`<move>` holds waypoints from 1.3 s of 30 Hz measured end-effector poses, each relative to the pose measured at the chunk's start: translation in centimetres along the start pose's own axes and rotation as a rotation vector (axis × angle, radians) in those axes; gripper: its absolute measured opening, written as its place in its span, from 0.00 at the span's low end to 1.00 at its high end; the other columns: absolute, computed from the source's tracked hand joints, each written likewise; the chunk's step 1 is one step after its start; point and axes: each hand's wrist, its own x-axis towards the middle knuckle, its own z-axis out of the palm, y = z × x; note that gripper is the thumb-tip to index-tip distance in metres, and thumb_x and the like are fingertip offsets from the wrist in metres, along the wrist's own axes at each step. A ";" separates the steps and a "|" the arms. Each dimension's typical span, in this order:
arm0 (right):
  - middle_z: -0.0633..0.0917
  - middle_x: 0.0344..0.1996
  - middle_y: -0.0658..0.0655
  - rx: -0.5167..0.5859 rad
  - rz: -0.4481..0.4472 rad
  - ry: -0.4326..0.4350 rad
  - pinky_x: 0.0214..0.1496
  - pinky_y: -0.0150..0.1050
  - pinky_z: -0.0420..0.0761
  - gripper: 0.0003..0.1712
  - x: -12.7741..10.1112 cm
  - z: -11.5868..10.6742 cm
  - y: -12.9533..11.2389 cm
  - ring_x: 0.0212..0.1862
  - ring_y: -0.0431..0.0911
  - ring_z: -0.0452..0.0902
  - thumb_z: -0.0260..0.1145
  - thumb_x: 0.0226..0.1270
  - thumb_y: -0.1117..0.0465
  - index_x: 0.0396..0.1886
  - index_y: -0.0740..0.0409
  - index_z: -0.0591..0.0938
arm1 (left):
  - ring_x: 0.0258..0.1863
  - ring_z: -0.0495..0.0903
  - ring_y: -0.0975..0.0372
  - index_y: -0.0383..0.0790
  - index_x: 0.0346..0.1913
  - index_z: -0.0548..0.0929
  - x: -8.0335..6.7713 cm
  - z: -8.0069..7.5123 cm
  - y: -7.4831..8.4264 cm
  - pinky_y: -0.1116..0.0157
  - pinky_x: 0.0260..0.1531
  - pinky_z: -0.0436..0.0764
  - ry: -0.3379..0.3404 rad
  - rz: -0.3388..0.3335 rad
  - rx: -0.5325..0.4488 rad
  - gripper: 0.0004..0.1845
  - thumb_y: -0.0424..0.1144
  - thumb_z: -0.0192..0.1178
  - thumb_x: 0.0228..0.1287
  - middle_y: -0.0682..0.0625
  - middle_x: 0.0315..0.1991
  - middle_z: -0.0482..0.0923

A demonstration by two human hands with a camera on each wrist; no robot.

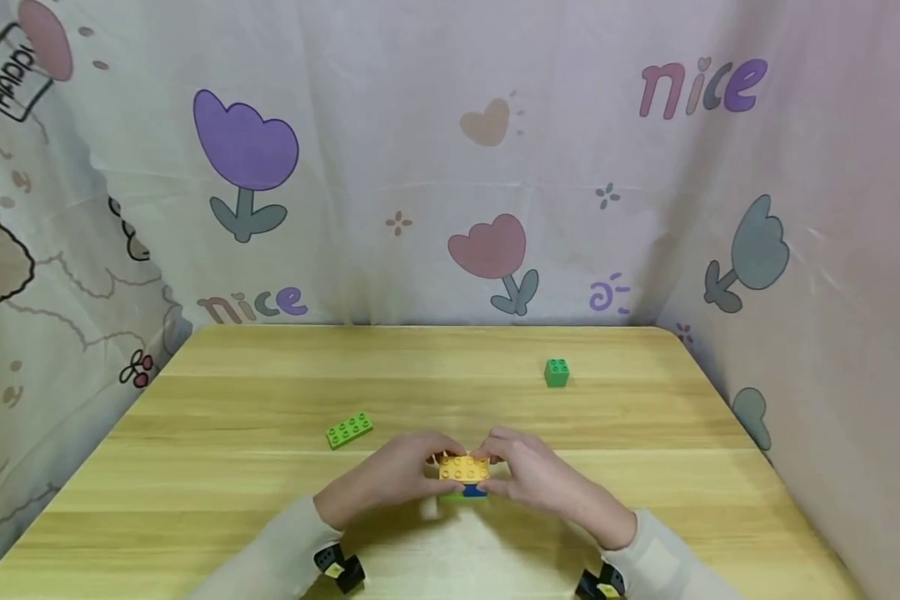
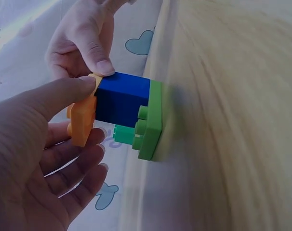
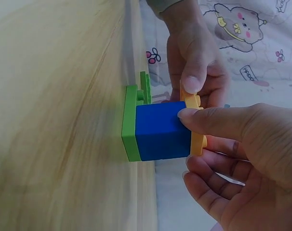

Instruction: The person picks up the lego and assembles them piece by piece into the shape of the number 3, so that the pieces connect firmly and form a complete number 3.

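Backdrop: a thin printed cloth [image 1: 450, 167] with tulips, hearts and the word "nice" hung behind and beside you; its folds ran off every edge of the head view
Table: your pale wooden table [image 1: 645, 467] showed a straight grain and a rounded far corner; its near edge was cut off below your sleeves
Left hand: your left hand [image 1: 390, 479] pinched the left end of the yellow plate, thumb on the top edge, the other fingers loosely curled beneath it
Right hand: your right hand [image 1: 536, 475] pinched the right end, thumb pressed where yellow met blue
Stack: the stack stood on the table near its front edge, between your hands; from above only the yellow plate [image 1: 462, 468] with its round studs showed plainly
Blue block: a smooth, square-edged blue block [image 3: 161, 131] sat under the yellow plate
Green base: a flat green plate [image 2: 152, 122] lay under the blue, touching the wood, spare studs showing beside it
Loose long brick: a light green studded brick [image 1: 349, 430] lay left of your hands, apart from them
Loose small brick: a darker green four-stud cube [image 1: 557, 372] sat well back to the right
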 end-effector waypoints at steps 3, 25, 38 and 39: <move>0.79 0.39 0.44 -0.028 -0.009 -0.003 0.45 0.35 0.79 0.19 0.0 -0.2 -0.1 0.41 0.40 0.78 0.76 0.56 0.57 0.47 0.56 0.85 | 0.37 0.75 0.72 0.46 0.51 0.84 0.0 -0.3 0.1 0.72 0.39 0.78 0.010 0.009 -0.011 0.20 0.52 0.68 0.60 0.62 0.42 0.80; 0.80 0.42 0.45 0.000 0.018 -0.036 0.45 0.34 0.79 0.22 0.6 -0.7 0.1 0.43 0.41 0.78 0.76 0.57 0.56 0.51 0.54 0.83 | 0.32 0.74 0.69 0.43 0.46 0.84 0.1 -0.8 0.3 0.72 0.33 0.76 0.052 0.015 0.008 0.16 0.46 0.71 0.58 0.61 0.36 0.78; 0.81 0.45 0.46 -0.002 0.025 -0.058 0.47 0.38 0.79 0.28 -0.1 -0.5 0.6 0.45 0.42 0.78 0.72 0.58 0.43 0.54 0.52 0.81 | 0.31 0.73 0.71 0.44 0.46 0.84 -0.1 0.0 0.3 0.74 0.32 0.76 0.038 0.004 0.008 0.16 0.47 0.72 0.57 0.62 0.36 0.78; 0.81 0.46 0.46 0.001 0.036 -0.055 0.48 0.39 0.79 0.28 -0.1 -0.5 0.6 0.46 0.42 0.78 0.72 0.59 0.42 0.54 0.52 0.81 | 0.31 0.73 0.71 0.44 0.46 0.84 -0.1 0.0 0.3 0.73 0.32 0.76 0.043 0.007 0.014 0.17 0.47 0.72 0.57 0.62 0.36 0.78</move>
